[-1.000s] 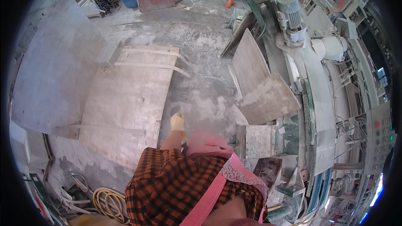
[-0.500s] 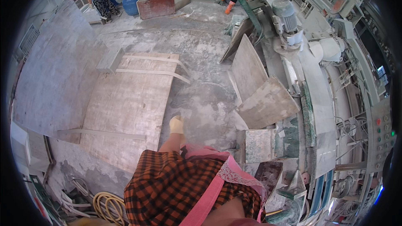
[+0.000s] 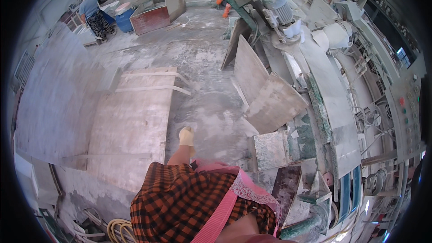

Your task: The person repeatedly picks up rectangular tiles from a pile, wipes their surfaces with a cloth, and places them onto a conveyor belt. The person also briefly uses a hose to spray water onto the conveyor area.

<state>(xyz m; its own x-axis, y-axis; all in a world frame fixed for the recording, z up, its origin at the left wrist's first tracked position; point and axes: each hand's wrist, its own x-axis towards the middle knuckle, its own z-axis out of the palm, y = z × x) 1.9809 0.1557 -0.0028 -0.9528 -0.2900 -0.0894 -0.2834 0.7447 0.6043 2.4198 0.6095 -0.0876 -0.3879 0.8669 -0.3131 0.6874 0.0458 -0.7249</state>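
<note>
Hands unseen; large dusty grey stone slab (image 3: 130, 121) lies flat.

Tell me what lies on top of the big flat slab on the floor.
Two pale narrow strips lie across the slab's far end. Whatever is beneath the slab is covered.

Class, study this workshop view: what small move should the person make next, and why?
Probably a short step straight ahead onto the dusty floor: the forward foot stands in a narrow strip between the large flat slab on the left and the stone offcuts on the right, so veering either way risks tripping.
</note>
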